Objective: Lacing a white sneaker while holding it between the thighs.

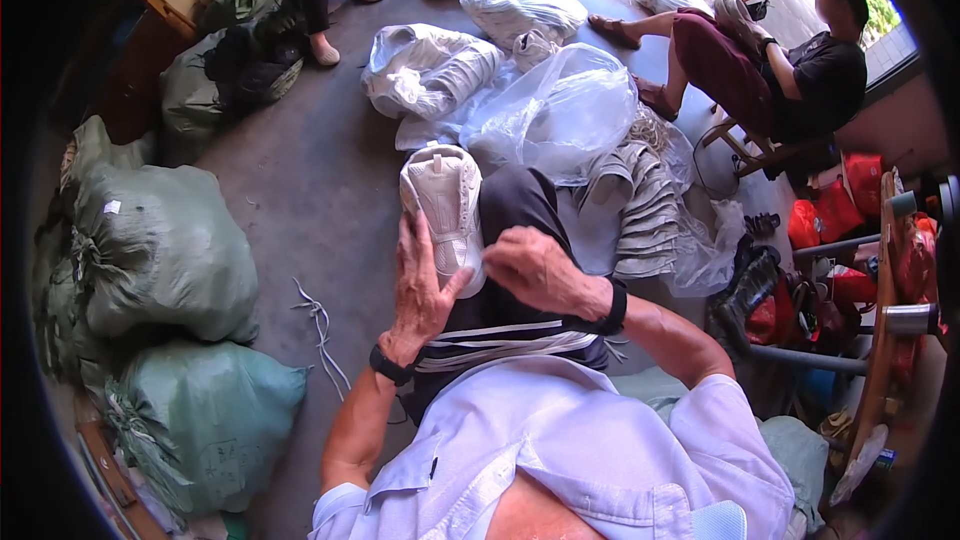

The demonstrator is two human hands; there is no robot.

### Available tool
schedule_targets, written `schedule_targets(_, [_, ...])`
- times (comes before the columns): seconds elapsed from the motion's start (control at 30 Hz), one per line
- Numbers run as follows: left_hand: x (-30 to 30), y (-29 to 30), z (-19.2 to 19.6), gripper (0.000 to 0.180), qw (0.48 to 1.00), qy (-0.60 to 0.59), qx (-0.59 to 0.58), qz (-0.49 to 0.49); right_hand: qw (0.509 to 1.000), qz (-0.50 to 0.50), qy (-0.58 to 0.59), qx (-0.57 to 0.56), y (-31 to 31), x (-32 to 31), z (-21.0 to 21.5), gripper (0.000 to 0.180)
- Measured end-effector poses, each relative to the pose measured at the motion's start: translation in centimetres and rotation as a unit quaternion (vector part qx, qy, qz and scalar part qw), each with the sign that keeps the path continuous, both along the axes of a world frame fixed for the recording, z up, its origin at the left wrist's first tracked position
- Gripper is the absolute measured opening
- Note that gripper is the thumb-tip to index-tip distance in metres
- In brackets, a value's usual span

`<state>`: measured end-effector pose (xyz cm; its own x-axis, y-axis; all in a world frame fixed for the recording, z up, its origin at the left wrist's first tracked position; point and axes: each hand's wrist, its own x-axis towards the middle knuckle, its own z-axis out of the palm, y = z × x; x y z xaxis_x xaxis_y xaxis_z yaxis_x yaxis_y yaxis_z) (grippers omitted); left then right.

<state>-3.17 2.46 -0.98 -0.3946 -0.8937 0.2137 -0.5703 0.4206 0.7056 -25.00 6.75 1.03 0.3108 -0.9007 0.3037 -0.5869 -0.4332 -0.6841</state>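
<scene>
My left hand (418, 285) cups the white shoe (443, 202) on my knee, fingers spread along its side. My right hand (535, 270) curls over its heel, fingers half-closed touching it.

The person is wearing a pale, short-sleeved collared shirt (560, 440), its collar lying open at the neck and its sleeves ending above the elbows, leaving both forearms bare. A small dark mark is showing on the shirt front near the left side of the chest. Dark trousers (515, 215) are covering the legs, with pale stripes (505, 338) running across the fabric at the lap. The left hand (420, 285) is carrying a dark band (389, 366) at the wrist. The right hand (540, 270) is carrying a dark band (615, 308) at its wrist as well.
</scene>
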Motion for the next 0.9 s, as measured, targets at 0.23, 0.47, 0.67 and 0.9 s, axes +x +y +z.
schedule_targets(0.23, [0.6,0.5,-1.6,0.099,0.999,-0.026,-0.019,-0.041,0.971,0.125,0.199,0.048,5.3,1.4,-1.7,0.017])
schedule_targets(0.47, [-0.1,2.8,5.9,0.032,0.969,0.129,0.124,-0.172,0.921,-0.012,-0.236,0.31,4.1,-0.2,2.8,0.013])
schedule_targets(0.67, [2.1,2.3,6.2,0.023,0.859,0.258,0.417,-0.146,0.915,-0.144,-0.325,0.19,1.5,-7.7,5.4,0.012])
schedule_targets(0.9, [4.2,0.3,6.4,0.03,0.885,0.24,0.378,-0.128,0.921,-0.373,-0.109,0.04,0.6,-16.8,4.0,0.014])
